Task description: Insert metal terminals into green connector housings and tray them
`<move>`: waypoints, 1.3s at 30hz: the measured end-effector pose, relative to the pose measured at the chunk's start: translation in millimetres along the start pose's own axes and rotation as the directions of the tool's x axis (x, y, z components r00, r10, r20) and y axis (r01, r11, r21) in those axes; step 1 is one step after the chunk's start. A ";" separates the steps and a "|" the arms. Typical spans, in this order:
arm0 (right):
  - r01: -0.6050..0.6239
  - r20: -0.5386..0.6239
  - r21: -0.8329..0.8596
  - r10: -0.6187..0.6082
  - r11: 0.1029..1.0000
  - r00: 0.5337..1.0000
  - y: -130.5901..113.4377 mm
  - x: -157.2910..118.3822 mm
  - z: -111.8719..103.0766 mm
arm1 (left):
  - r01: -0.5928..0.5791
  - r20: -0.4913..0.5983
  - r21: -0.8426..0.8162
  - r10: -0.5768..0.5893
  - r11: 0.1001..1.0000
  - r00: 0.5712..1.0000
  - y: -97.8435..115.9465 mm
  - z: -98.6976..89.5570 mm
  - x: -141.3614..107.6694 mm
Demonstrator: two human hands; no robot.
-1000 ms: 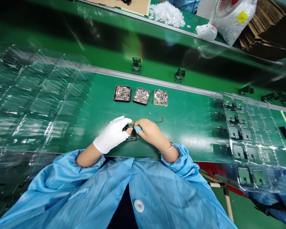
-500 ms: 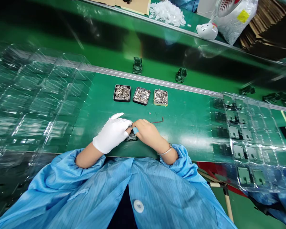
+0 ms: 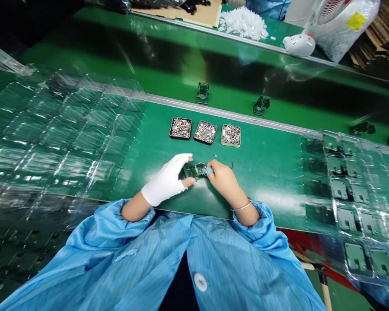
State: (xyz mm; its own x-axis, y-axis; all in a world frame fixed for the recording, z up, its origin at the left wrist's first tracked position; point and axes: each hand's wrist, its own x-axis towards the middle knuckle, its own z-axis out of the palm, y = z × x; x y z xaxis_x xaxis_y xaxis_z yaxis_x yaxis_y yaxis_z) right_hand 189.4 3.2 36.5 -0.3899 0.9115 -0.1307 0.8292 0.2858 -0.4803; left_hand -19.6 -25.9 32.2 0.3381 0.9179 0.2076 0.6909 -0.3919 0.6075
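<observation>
My left hand (image 3: pixel 168 179), in a white glove with bare fingertips, grips a dark, see-through plastic housing (image 3: pixel 198 171) between thumb and fingers, just above the green bench. At the housing's right end, my right hand (image 3: pixel 225 179) is closed in a pinch, with a blue wrap on one fingertip. Whatever lies between those fingertips is too small to make out. Beyond the right hand shows the bent end of an L-shaped hex key (image 3: pixel 232 165); the rest is hidden. A tiny metal piece (image 3: pixel 215 156) lies on the bench nearby.
Small trays of metal parts stand ahead: left tray (image 3: pixel 180 128), middle tray (image 3: pixel 205 132), right tray (image 3: pixel 231 135). Similar housings (image 3: pixel 202 93) sit on the green strip behind the rail. Clear blister trays (image 3: pixel 61 129) lie left; a filled blister tray (image 3: pixel 350 190) lies right.
The housing has turned and come into clearer sight between my hands. My left hand has spread around it, and my right hand has shifted to its right end. The camera view has also shifted.
</observation>
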 end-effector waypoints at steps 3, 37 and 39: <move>0.060 0.003 -0.035 -0.060 0.998 0.998 21.7 -1.1 -3.0 | -0.047 0.080 0.046 0.043 0.998 0.996 0.0 9.7 -8.7; 0.029 0.235 -0.061 -0.014 0.998 0.972 4.3 -10.5 -4.6 | -0.064 0.013 -0.009 0.065 0.998 0.998 -16.2 32.0 -20.2; 0.004 0.227 -0.085 0.015 0.996 0.974 0.1 -9.7 -3.8 | -0.079 -0.002 -0.001 0.079 0.997 0.997 -17.2 31.0 -20.8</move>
State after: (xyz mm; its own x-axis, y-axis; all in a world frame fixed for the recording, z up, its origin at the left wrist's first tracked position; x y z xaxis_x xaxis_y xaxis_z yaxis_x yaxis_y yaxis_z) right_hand 194.8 -4.4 41.0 -0.4577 0.8250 -0.3315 0.8587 0.3135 -0.4055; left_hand -18.7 -40.3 -6.3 0.3908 0.8840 0.2565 0.6613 -0.4635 0.5898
